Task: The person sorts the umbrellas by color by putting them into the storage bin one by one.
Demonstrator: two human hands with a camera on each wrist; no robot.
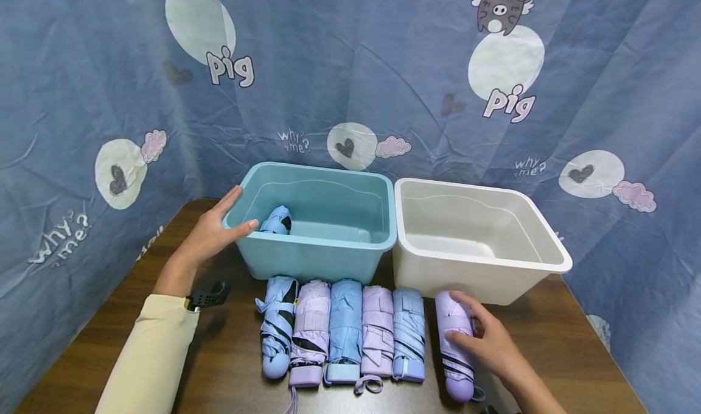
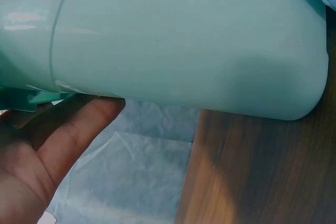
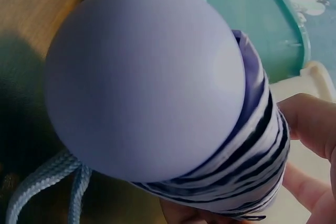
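One purple umbrella [image 1: 456, 361], knob [image 1: 459, 391] nearest, long axis outward, right hand [image 1: 493, 344] around it, left hand [image 1: 212, 231] spread.

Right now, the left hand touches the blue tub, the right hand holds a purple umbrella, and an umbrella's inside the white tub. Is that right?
Not quite: that umbrella is inside the blue tub, not the white tub, as the head view shows. The left hand does touch the blue tub, and the right hand holds a purple umbrella.
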